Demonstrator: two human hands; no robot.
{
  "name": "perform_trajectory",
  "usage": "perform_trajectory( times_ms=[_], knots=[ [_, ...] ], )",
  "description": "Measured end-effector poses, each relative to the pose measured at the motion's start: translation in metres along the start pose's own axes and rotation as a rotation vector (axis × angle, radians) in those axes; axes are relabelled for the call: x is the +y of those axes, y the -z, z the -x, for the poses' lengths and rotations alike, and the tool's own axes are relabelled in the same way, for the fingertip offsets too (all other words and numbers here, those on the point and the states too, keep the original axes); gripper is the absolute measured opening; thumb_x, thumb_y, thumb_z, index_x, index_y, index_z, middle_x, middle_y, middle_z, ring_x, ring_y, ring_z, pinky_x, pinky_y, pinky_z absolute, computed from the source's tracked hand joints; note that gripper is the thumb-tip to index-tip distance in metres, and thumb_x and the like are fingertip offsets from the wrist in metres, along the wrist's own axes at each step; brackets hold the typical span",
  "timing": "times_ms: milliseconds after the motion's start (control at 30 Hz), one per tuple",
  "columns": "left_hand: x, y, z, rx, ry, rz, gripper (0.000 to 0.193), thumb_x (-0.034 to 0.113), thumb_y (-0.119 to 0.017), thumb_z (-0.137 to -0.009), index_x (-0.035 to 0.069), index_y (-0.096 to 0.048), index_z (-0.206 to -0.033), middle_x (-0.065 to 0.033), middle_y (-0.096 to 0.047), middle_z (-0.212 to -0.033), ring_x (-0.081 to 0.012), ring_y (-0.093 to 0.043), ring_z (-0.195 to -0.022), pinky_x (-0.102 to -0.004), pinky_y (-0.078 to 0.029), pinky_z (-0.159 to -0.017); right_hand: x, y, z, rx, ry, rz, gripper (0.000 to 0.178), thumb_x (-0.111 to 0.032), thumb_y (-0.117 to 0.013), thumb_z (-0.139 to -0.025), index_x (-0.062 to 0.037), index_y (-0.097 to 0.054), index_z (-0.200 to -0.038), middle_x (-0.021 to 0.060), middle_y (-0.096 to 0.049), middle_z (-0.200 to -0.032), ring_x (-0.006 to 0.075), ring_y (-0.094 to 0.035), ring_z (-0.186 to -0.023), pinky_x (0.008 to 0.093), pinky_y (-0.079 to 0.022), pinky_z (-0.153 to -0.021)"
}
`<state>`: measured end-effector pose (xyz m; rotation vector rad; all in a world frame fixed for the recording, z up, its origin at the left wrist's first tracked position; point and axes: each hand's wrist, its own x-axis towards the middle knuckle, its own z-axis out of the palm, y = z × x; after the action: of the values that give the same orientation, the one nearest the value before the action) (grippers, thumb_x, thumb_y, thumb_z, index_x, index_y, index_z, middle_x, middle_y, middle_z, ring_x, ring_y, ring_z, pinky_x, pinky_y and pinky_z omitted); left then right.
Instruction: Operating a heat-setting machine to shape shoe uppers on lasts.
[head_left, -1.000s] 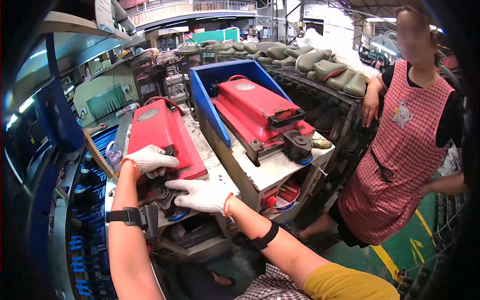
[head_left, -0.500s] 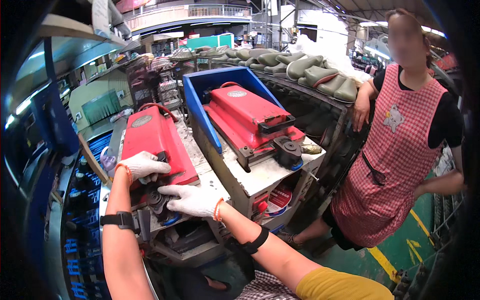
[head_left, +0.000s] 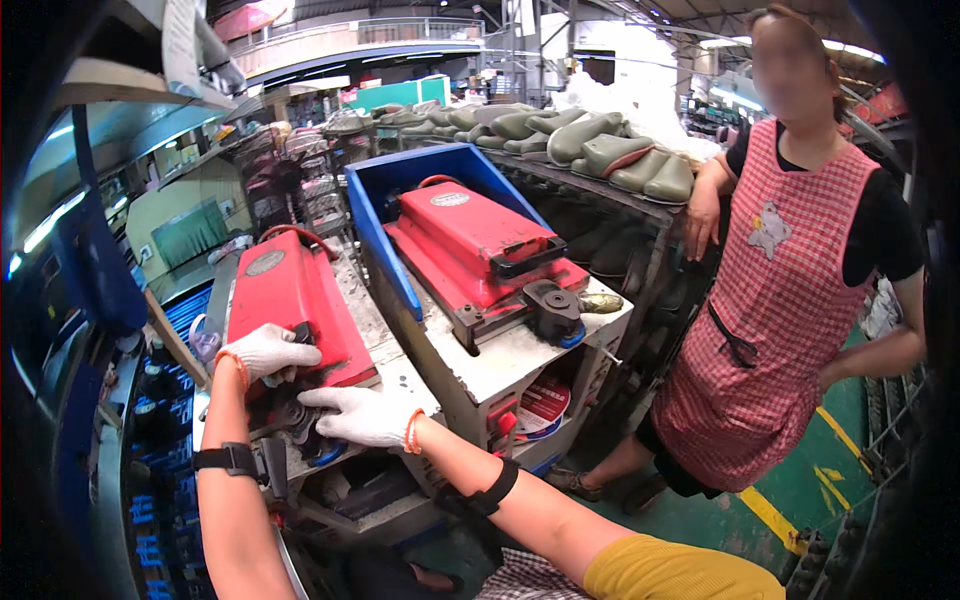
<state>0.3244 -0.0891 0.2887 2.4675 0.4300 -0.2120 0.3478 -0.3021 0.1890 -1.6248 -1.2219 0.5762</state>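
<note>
Your gloved left hand (head_left: 270,355) is curled around the dark handle (head_left: 302,331) at the near end of the left red press cover (head_left: 285,305), which sits on a worn white stand left of the blue-walled second machine (head_left: 475,245). Your gloved right hand (head_left: 362,414) has its forefinger and lower fingers spread apart at the dark round fixture (head_left: 294,412) just below that cover, though you cannot tell whether the fingertips press on it.
</note>
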Motion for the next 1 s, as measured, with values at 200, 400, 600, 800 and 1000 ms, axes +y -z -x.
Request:
perform_trajectory(
  times_ms=[200, 400, 600, 800, 1000],
  knots=[
    [0.009, 0.001, 0.012, -0.005, 0.014, 0.023, 0.043, 0.05, -0.084, -0.08, 0.009, -0.073, -0.079, -0.0037, -0.067, -0.067, -0.0141, -0.063, -0.058, -0.0294, -0.048, -0.054, -0.005, 0.003, 0.005, -0.034, -0.005, -0.105, 0.061, -0.022, -0.062, -0.1, -0.0003, -0.051, -0.156, 0.0197, -0.058, -0.154, 0.0274, -0.056, -0.141, 0.0359, -0.042, -0.119],
    [0.004, 0.002, 0.007, -0.049, 0.028, -0.003, 0.046, 0.054, -0.083, -0.079, 0.009, -0.072, -0.082, -0.0032, -0.067, -0.069, -0.014, -0.063, -0.061, -0.0292, -0.049, -0.056, -0.002, 0.003, 0.006, -0.105, -0.143, -0.308, 0.059, -0.022, -0.058, -0.106, -0.0133, -0.044, -0.163, -0.0019, -0.06, -0.092, 0.0068, -0.052, -0.067, 0.0225, -0.043, -0.057],
    [0.002, 0.003, 0.001, -0.066, 0.03, 0.019, 0.046, 0.054, -0.083, -0.079, 0.01, -0.071, -0.079, -0.0021, -0.066, -0.068, -0.0132, -0.062, -0.06, -0.0281, -0.047, -0.055, 0.007, 0.011, 0.006, -0.174, -0.202, -0.534, 0.062, -0.025, -0.058, -0.106, -0.0139, -0.041, -0.165, 0.0025, -0.061, -0.089, 0.0082, -0.053, -0.063, 0.0227, -0.043, -0.055],
    [0.01, 0.002, 0.005, -0.057, 0.012, 0.002, 0.047, 0.054, -0.083, -0.08, 0.009, -0.071, -0.077, -0.0023, -0.066, -0.068, -0.013, -0.061, -0.06, -0.0283, -0.047, -0.055, 0.002, 0.012, 0.011, -0.14, -0.206, -0.485, 0.062, -0.027, -0.059, -0.104, -0.0143, -0.045, -0.163, 0.0022, -0.062, -0.089, 0.0083, -0.053, -0.066, 0.0231, -0.044, -0.056],
    [-0.001, 0.0, 0.002, -0.017, 0.011, -0.058, 0.045, 0.053, -0.083, -0.081, 0.008, -0.075, -0.078, -0.0034, -0.069, -0.068, -0.0153, -0.063, -0.059, -0.0298, -0.047, -0.055, 0.008, 0.007, 0.006, -0.137, -0.224, -0.483, 0.059, -0.026, -0.058, -0.105, -0.0149, -0.048, -0.162, 0.0009, -0.063, -0.087, 0.007, -0.054, -0.065, 0.0232, -0.045, -0.058]
  ],
)
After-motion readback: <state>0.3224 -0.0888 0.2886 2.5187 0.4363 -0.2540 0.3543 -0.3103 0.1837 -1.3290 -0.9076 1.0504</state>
